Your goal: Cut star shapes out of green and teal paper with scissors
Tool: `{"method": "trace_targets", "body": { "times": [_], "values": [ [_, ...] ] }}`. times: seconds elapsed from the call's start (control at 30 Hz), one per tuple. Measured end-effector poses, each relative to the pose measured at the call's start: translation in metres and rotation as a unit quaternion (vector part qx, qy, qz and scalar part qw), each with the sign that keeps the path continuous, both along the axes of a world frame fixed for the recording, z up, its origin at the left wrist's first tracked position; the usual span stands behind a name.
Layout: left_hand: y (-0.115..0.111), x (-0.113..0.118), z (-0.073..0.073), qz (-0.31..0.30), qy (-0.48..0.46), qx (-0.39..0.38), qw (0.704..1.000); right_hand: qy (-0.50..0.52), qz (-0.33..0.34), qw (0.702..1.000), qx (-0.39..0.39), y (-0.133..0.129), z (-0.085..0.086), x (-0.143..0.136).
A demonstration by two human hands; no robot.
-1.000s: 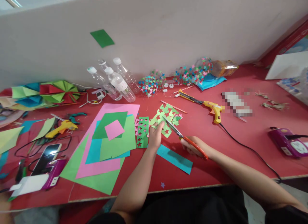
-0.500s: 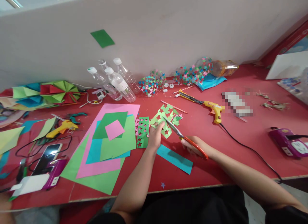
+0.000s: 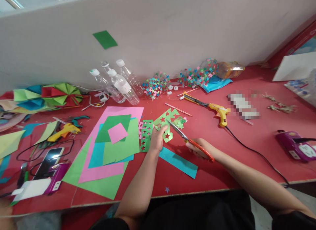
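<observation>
Red table (image 3: 222, 177); punched paper (image 3: 165, 123) between hands.

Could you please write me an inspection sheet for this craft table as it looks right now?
Surface: red table, edge near the person.
Job's things: light green star-punched paper held by left hand; orange-handled scissors in right hand, blades on the paper.
Clutter: stacked coloured sheets, teal strip, dark green punched strip, plastic bottles, star-covered balls, paper fans, phone, pliers.
Grippers: both hands closed on their items.
Cables: black cord from right glue gun runs off the table edge; black loops beside left glue gun.
Surroundings: white partition with green paper piece.
</observation>
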State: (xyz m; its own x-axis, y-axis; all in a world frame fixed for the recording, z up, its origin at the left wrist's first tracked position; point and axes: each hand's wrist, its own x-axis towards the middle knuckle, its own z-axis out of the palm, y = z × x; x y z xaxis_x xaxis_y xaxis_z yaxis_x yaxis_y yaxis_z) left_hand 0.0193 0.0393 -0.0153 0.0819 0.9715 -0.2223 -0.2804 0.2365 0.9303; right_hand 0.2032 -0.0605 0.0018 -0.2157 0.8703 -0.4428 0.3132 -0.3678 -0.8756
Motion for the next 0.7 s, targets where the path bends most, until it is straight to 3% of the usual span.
{"method": "trace_targets", "body": {
  "times": [0.07, 0.23, 0.3, 0.43, 0.53, 0.6, 0.7],
  "values": [
    [0.002, -0.002, 0.003, -0.014, -0.047, -0.013, 0.999, -0.002, -0.004, 1.000, -0.009, 0.000, 0.001, 0.000],
    [0.011, 0.002, 0.001, 0.047, -0.143, -0.047, 0.987, 0.005, -0.044, 0.998, -0.038, 0.002, 0.007, -0.001],
    [0.009, 0.007, -0.001, 0.016, -0.111, -0.019, 0.994, 0.021, -0.053, 0.998, -0.018, 0.002, 0.009, -0.001],
    [-0.004, 0.015, -0.001, -0.106, 0.081, 0.081, 0.988, 0.053, -0.055, 0.997, 0.009, 0.002, 0.009, -0.001],
    [-0.014, 0.016, 0.002, -0.132, 0.090, 0.133, 0.978, 0.033, -0.062, 0.997, -0.009, 0.001, 0.007, -0.003],
    [-0.017, 0.015, 0.003, -0.088, 0.085, 0.104, 0.987, 0.021, -0.064, 0.998, -0.011, 0.000, 0.004, -0.005],
    [-0.016, 0.013, 0.001, 0.049, 0.100, 0.035, 0.993, 0.017, -0.053, 0.998, -0.004, -0.001, -0.001, -0.006]
  ]
}}
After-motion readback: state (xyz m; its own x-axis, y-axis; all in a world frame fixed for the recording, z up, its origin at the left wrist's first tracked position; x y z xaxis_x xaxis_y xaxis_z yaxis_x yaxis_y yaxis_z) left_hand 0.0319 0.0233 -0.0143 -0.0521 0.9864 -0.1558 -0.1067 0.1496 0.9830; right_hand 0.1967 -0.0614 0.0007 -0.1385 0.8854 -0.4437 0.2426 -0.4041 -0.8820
